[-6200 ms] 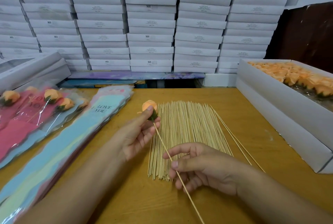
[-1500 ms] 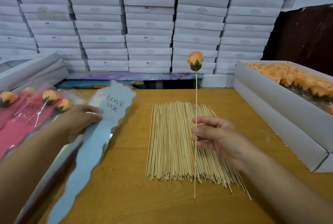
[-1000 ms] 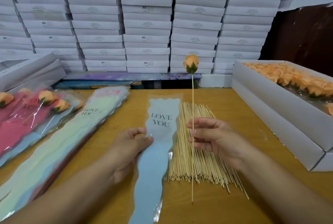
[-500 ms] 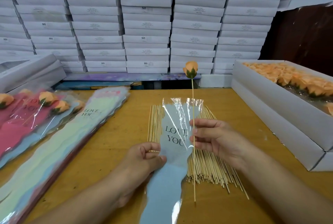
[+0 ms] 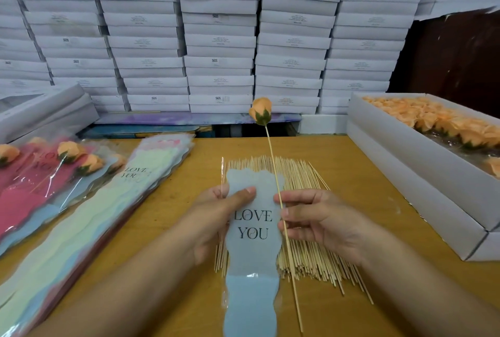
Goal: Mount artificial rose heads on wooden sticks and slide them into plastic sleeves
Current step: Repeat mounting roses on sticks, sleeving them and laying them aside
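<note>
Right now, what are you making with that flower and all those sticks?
A person is wrapping fake roses. The right hand pinches a thin wooden stick with an orange rose head on top. The left hand holds a blue "LOVE YOU" plastic sleeve beside it; the rose is not inside yet. More sticks lie on the table, loose rose heads fill a white box, and finished roses lie on the left.
</note>
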Demonstrator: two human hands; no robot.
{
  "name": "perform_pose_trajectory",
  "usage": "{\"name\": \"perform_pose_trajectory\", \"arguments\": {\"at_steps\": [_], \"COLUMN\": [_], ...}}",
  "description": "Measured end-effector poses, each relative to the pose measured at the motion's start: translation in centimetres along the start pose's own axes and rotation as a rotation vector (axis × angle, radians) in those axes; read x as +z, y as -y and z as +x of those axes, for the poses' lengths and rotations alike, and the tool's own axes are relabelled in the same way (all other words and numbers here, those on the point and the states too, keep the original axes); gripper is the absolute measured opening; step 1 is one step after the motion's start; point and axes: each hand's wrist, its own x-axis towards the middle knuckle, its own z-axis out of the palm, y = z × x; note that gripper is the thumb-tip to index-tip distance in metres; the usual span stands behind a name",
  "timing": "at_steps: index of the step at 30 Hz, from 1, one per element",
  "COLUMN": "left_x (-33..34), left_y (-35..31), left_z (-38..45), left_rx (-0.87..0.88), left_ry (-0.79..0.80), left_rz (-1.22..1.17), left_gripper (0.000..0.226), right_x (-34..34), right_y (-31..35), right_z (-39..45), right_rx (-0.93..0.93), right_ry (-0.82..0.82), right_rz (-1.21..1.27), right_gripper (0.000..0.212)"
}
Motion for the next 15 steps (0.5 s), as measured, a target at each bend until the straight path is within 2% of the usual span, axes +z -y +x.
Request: {"name": "perform_pose_trajectory", "arguments": {"at_steps": [8, 15], "left_x": [0.3, 0.3], "left_y": [1.2, 1.1], "left_z": [-0.9, -1.2], "left_rx": [-0.033, -0.05], "left_ry": [0.087, 0.102], "left_rz": [0.086, 0.035], "left_gripper": [0.023, 0.022], "right_x": [-0.6, -0.5], "right_y": [0.7, 0.6], "right_z": [-0.1, -0.2], "right_rx": [-0.057, -0.059], "right_ry": [-0.049, -0.035], "right_rz": [0.042, -0.013], "right_gripper": [0.028, 0.027]}}
